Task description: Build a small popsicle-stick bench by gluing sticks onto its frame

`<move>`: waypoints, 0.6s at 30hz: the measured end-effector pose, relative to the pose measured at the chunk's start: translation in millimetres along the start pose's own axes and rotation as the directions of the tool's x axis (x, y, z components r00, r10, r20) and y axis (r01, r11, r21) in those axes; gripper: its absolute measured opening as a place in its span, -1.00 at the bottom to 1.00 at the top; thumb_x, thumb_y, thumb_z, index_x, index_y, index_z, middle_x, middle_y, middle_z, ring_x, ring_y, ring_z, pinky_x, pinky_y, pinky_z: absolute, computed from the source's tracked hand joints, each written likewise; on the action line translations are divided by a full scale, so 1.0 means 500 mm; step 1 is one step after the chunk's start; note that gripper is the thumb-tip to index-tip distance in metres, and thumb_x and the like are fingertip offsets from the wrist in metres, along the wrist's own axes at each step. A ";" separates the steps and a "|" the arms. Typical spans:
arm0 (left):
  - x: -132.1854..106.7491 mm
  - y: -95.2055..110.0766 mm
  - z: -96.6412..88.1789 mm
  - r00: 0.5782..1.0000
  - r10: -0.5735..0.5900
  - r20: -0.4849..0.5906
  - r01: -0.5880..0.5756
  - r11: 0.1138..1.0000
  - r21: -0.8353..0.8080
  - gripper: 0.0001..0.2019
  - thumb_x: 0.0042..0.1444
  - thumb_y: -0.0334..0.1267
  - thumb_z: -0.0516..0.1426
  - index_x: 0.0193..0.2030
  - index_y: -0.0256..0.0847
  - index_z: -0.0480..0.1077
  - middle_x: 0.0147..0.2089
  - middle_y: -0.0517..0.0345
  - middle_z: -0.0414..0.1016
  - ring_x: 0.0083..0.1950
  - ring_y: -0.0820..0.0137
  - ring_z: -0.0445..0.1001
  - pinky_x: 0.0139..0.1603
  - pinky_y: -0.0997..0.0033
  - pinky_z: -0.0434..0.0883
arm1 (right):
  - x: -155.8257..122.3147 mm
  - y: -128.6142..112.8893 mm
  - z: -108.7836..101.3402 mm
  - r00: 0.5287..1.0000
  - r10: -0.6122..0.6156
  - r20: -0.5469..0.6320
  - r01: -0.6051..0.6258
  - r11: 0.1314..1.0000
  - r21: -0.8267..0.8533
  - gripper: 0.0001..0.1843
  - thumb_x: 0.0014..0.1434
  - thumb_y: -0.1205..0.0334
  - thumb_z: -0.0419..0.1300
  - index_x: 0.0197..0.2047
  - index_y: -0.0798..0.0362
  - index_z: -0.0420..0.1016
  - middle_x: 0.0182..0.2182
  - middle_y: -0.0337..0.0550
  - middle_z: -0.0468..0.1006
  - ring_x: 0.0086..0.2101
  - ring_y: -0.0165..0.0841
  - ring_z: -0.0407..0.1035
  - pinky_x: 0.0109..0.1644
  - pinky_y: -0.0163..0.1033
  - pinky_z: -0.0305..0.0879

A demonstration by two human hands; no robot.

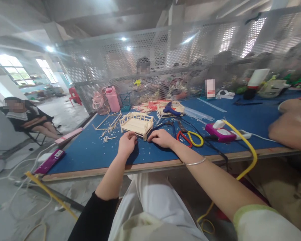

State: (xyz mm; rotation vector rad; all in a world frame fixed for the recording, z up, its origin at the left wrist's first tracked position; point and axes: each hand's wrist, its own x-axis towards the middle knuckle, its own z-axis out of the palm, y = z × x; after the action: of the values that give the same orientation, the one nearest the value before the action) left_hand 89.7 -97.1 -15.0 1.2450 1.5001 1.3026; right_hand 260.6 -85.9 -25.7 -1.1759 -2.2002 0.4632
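Note:
A small wooden stick model [137,124], like a miniature bench or bed with railings, stands upright on the blue tabletop. Its near left edge meets the curled fingers of my left hand [127,144], which are closed at the front rail. At the front right corner post, my right hand [163,138] has its thumb and fingers pinched together. Scissors [190,137] with one red and one yellow handle lie right of that hand, beside dark-handled pliers [168,124]. A blue glue gun [172,109] rests by a second stick model [179,106] behind.
A thin stick frame [107,121] and wood scraps lie to the left. Red and plain sticks [153,105], clear glue sticks [198,113] and pink bottles [112,99] stand or lie behind. A purple power strip [219,133] with cables and another person's arm [291,124] are right.

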 end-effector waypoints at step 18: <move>0.058 0.006 -0.032 0.999 -0.022 0.036 0.023 0.999 -0.026 -0.80 -0.01 -0.48 0.06 -0.26 -0.28 0.46 -0.38 0.12 0.54 -0.43 0.50 0.45 -0.36 0.53 0.36 | 0.083 0.015 -0.008 0.926 0.202 -0.320 -0.103 0.949 0.299 -0.71 -0.16 0.42 0.13 -0.27 0.08 0.37 -0.32 -0.18 0.53 -0.31 -0.35 0.40 -0.14 -0.22 0.32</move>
State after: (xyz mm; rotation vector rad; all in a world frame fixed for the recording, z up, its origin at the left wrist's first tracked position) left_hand 68.6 -72.2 -8.2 1.2255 1.4633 1.2746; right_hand 249.9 -46.9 -13.0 -1.1790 -1.6877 0.5615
